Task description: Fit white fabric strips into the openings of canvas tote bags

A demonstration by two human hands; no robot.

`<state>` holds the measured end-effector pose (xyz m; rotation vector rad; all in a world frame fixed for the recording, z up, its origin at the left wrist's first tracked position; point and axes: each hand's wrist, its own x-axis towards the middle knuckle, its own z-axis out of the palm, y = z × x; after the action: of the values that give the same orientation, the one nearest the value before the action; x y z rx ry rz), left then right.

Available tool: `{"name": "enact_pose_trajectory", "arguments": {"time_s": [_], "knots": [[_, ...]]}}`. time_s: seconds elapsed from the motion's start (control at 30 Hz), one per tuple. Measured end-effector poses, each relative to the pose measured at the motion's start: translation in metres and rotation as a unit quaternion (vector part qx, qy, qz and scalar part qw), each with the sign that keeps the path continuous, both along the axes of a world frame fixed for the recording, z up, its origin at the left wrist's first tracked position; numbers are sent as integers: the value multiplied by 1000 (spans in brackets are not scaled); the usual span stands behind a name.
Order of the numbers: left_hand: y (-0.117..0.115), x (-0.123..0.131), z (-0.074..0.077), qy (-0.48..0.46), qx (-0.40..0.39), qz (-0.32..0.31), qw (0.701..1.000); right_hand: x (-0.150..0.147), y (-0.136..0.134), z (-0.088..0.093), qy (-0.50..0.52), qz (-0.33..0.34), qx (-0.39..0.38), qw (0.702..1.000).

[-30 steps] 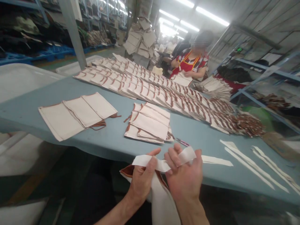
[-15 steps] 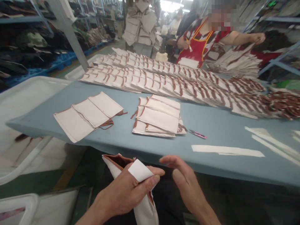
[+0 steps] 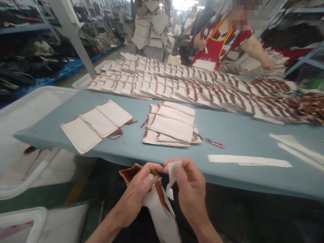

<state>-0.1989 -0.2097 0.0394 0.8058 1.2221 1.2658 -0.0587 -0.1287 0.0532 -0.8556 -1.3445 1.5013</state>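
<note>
My left hand (image 3: 138, 192) is closed on the edge of a cream fabric piece (image 3: 163, 216) with a brown lining, which gapes open and hangs down over my lap. Pinched in my right hand (image 3: 191, 189) is a small white strip (image 3: 172, 173), curled, with its lower end dangling. Both hands are close together just in front of the table edge, fingertips nearly touching. On the table beyond them lies a small stack of cream pieces with brown edging (image 3: 172, 123). Left of it, more of these cream pieces (image 3: 97, 125) lie overlapped, with brown cords showing beneath.
Pink-handled thread snips (image 3: 214, 143) lie right of the stack. White strips (image 3: 249, 161) rest near the table's front edge. Long overlapping rows of cream pieces (image 3: 162, 87) cover the far side. Across the blue table (image 3: 121, 152) stands a person in a red apron (image 3: 215, 44). White bins (image 3: 37, 104) stand left.
The white strip has passed from my left hand to my right, which has closed and moved left. The fabric has shifted slightly right. The person across has lowered an arm.
</note>
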Motion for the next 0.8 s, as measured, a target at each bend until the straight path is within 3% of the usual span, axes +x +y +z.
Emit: {"name": "enact_pose_trajectory", "arguments": {"time_s": [0.07,0.13,0.23,0.3,0.4,0.6,0.8], "knots": [[-1,4,-7,-132,-25,47,990,5,1,-10,15,-48,-46,998],[0,8,-13,-192,-24,100,976,10,-3,-19,2,-18,-80,997],[-1,13,-22,-158,-28,142,977,12,-15,-31,-39,85,-130,987],[-4,14,-26,-110,-54,121,985,13,-22,-36,-59,134,-144,979],[-9,12,-27,-65,-93,86,990,16,-27,-36,-107,153,-117,975],[-10,8,-18,1,-79,56,995,18,-42,-16,-192,86,-54,976],[-10,15,-27,-49,-76,99,991,13,-55,-16,-265,9,5,964]]}}
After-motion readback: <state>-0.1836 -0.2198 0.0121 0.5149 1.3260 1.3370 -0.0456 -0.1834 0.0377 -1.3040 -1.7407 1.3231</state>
